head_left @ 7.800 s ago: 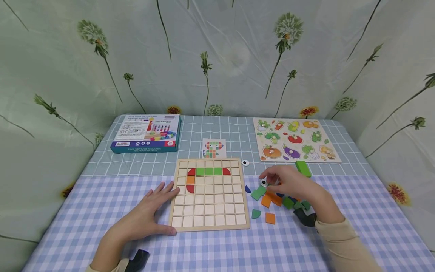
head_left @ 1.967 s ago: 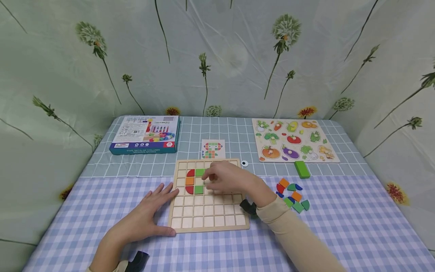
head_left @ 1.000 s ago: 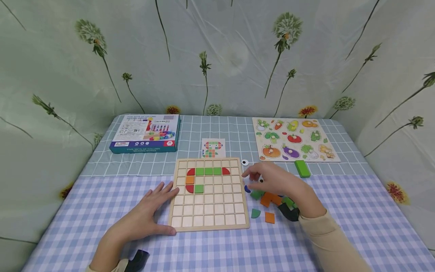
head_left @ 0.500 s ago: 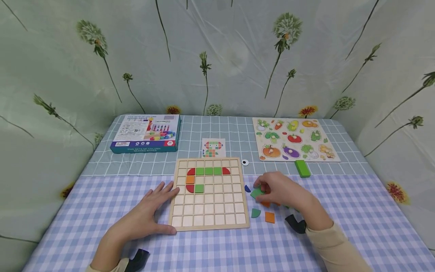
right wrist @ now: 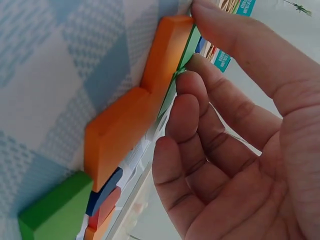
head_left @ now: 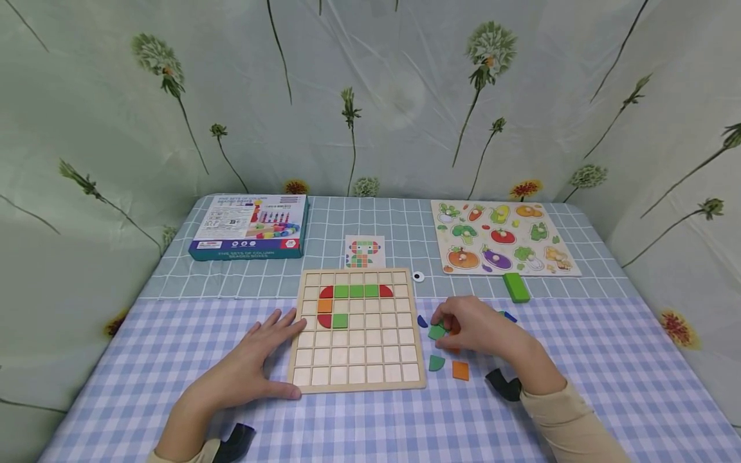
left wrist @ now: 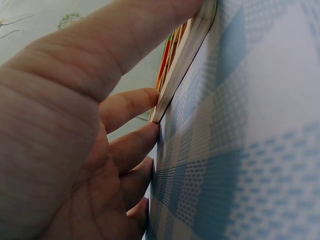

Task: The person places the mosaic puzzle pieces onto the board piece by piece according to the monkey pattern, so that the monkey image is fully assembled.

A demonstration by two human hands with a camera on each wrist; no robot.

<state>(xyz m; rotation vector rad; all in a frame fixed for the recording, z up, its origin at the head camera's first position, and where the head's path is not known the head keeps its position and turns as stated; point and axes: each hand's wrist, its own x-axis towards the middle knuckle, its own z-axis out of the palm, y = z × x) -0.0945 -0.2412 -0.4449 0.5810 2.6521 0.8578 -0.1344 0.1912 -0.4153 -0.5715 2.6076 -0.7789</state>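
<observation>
A wooden grid board [head_left: 356, 392] lies on the checked cloth, with several red, green and one orange tile in its cells. My left hand [head_left: 255, 360] rests at the board's left side, fingers spread; in the left wrist view the fingers [left wrist: 135, 145] touch its edge. To the right of the board, my right hand [head_left: 477, 328] bends over the loose tiles, thumb and index finger pinching a green tile [head_left: 437, 332]. Close up in the right wrist view, orange tiles [right wrist: 120, 132] lie beside that hand and a dark green one [right wrist: 55, 207] sits nearer the camera. The hand hides much of the pile.
A pattern card [head_left: 365, 251] stands behind the board. An eye disc [head_left: 418, 276], a blue half-round [head_left: 422, 321], a green quarter-round [head_left: 437, 363] and an orange square [head_left: 460, 370] lie nearby. Farther back are a boxed toy [head_left: 249, 228], a vegetable puzzle [head_left: 503, 238] and a green block [head_left: 516, 287].
A green square now sits right of the lower red tile, unlike in the earliest frame. My right hand left the board and came down on the loose green tiles. My left hand stayed put.
</observation>
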